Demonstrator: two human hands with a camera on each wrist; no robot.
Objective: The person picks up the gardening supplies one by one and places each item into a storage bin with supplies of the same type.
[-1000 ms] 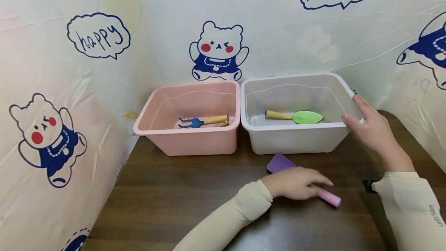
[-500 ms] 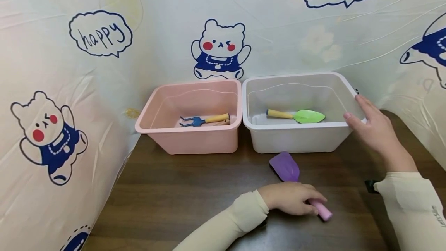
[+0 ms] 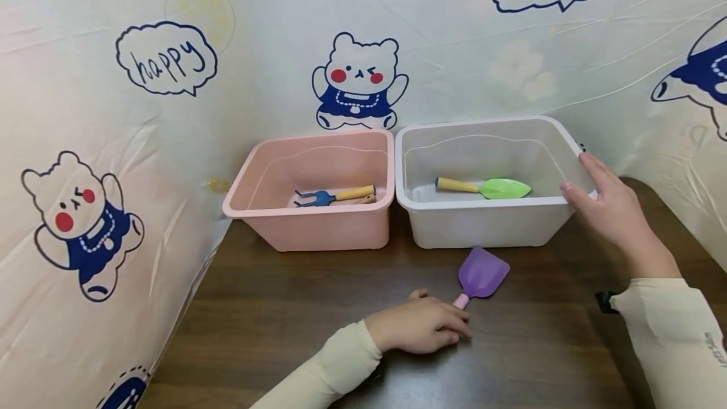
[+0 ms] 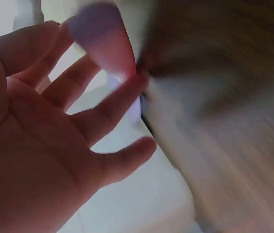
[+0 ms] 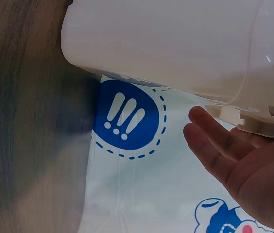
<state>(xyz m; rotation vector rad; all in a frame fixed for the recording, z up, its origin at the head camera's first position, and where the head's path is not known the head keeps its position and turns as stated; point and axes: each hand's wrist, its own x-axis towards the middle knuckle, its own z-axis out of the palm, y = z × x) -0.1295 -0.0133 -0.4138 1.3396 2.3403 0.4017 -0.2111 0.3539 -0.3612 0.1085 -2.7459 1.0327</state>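
Observation:
A toy shovel with a purple blade (image 3: 483, 272) and pink handle lies on the table in front of the white bin (image 3: 483, 226). My left hand (image 3: 423, 326) is over its handle, palm down. In the left wrist view the handle (image 4: 112, 41) lies against loosely bent fingers (image 4: 110, 109), the thumb apart from it. My right hand (image 3: 613, 213) holds the white bin's right rim near the front corner, thumb inside and fingers outside. In the right wrist view two fingers (image 5: 219, 150) extend free below the rim. A green trowel (image 3: 505, 188) with a yellow handle lies inside this bin.
A pink bin (image 3: 329, 232) stands left of the white one, their rims side by side. It contains a blue hand fork (image 3: 324, 198) with a yellow handle and part of another wooden-looking handle (image 3: 363, 199). Printed fabric (image 3: 267, 49) hangs behind the dark wooden table (image 3: 272, 320).
My left hand has moved left and slightly down, swinging the shovel's handle with it. The blade has turned and shifted right. My right hand has stayed at the white bin's rim.

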